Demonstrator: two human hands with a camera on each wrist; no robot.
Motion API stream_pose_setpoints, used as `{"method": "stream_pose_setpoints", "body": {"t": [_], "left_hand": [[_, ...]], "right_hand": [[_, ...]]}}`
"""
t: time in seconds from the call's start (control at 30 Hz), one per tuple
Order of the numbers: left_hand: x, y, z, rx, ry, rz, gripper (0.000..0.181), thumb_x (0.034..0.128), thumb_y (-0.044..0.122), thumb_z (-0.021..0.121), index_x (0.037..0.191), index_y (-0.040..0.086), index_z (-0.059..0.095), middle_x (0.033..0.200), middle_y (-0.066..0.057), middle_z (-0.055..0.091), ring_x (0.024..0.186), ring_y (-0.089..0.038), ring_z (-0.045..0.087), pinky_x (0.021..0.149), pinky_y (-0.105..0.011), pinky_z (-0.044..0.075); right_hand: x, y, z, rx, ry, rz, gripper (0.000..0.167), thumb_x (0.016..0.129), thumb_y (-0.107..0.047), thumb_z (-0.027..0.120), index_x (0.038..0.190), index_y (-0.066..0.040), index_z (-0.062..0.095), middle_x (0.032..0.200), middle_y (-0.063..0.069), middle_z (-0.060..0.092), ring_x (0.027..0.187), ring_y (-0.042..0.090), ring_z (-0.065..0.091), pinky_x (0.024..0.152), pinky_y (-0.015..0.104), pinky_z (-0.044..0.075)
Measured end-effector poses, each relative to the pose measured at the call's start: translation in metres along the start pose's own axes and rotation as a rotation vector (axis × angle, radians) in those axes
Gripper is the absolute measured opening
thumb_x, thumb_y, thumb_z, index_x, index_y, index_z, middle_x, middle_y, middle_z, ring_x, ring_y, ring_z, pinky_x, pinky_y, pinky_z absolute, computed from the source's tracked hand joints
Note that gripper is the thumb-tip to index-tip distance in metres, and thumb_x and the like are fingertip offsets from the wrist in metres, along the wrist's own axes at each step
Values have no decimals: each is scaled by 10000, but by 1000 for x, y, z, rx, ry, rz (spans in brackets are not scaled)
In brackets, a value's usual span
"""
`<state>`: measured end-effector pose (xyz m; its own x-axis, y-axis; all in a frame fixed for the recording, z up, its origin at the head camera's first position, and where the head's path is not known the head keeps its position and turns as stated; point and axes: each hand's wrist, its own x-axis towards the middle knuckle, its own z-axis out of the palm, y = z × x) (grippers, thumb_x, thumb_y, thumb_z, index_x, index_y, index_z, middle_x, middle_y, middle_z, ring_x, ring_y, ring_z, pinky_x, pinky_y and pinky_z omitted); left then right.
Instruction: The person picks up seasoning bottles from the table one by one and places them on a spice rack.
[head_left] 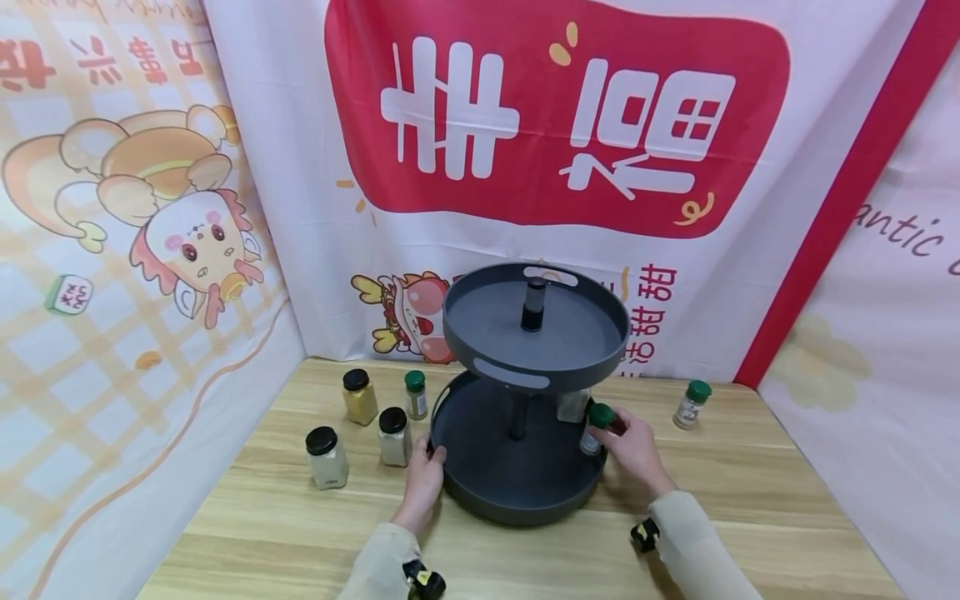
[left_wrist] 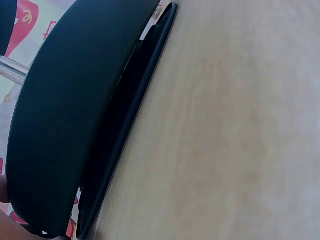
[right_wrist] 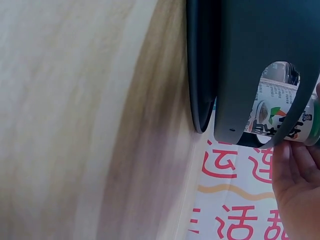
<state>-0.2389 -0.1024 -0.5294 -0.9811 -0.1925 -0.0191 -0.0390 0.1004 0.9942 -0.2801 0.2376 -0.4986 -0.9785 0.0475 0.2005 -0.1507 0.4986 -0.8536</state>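
A dark grey two-tier round rack point(head_left: 525, 497) stands on the wooden table, its upper tray point(head_left: 487, 312) held above the lower one by a post. My left hand point(head_left: 424, 482) grips the left rim of the lower tray. At the right side, my right hand point(head_left: 633, 446) holds a green-capped spice jar point(head_left: 592, 442) just inside that tray's rim. Through the tray's side cutout, the right wrist view shows the labelled spice jar point(right_wrist: 272, 107) with fingers point(right_wrist: 295, 167) at its capped end. Behind it in the lower tray is another clear jar point(head_left: 573, 406), its top hidden by the upper tray.
Left of the rack stand black-lidded jars, one yellow-filled point(head_left: 361, 403) and two pale point(head_left: 327, 463), point(head_left: 394, 442), plus a green-capped jar point(head_left: 416, 398). Another green-capped jar point(head_left: 692, 406) stands at the right. A dark-capped small container point(head_left: 533, 304) is in the upper tray. Printed cloths point(head_left: 300, 167) hang behind.
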Motion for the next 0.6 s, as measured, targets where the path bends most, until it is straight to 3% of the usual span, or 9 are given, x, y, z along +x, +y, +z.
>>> {"method": "stream_pose_setpoints", "body": {"t": [0.17,0.4,0.6], "left_hand": [[-2,-1,1,-12,16,7,456,984,47,420,1408,-83,315,1436,-294,316,1325,-428,287,1081,-533,242],[-4,-1,4,-30,48,38,429,969,20,440,1369,-109,354,1387,-308,380,1291,-428,351,1060,-509,302],[-6,0,4,-23,68,25,437,956,14,458,1357,-125,355,1371,-331,387,1278,-440,365,1048,-509,323]], "right_hand": [[2,1,1,18,0,0,422,828,-256,745,1162,-34,614,1111,144,646,1039,263,604,880,364,495],[6,-3,0,-34,17,-6,402,830,-206,740,1159,-15,609,1078,162,650,997,279,608,845,368,508],[6,-3,-1,0,-9,10,484,830,-196,742,1227,10,556,1186,216,598,1099,338,575,897,403,496]]}}
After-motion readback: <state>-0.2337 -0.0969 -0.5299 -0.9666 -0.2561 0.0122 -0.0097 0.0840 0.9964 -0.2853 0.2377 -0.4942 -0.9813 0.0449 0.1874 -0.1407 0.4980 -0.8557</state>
